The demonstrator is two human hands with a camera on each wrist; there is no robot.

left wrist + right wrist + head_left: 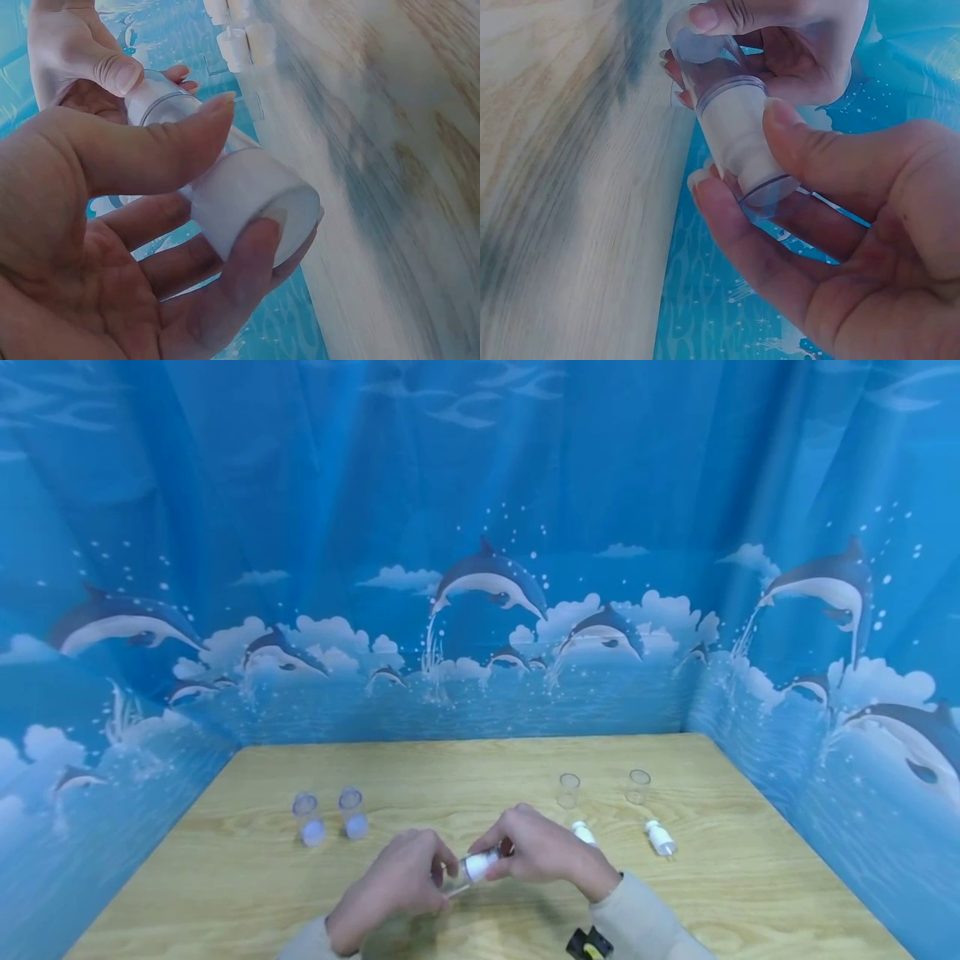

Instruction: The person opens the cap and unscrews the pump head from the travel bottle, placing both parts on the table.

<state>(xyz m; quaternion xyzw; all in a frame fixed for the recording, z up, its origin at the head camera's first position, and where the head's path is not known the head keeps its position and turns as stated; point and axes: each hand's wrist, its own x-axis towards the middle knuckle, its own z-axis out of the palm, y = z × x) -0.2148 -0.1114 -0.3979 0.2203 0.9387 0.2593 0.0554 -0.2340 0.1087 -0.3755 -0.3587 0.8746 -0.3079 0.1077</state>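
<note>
Between the two hands is a small clear pump bottle (pixel 477 865), tilted. My left hand (pixel 401 872) grips its base end; in the left wrist view the thumb lies along the side and a finger presses the flat white bottom (pixel 244 195). At the other end, my right hand (pixel 534 847) pinches the bottle's upper part between thumb and fingers. The right wrist view shows a white pump head (pixel 739 135) inside a clear cap (pixel 772 196), lined up with the clear body (pixel 705 71). My right palm faces the cap's end.
Two clear bottle bodies (pixel 306 817) (pixel 352 812) stand at the left of the wooden table (pixel 450 768). Two clear caps (pixel 568 791) (pixel 637 787) are at the back right, with two white pump heads (pixel 583 833) (pixel 660 838) nearer. A black-and-yellow object (pixel 589 943) shows by my right sleeve. Dolphin-printed curtains (pixel 480 693) surround the table.
</note>
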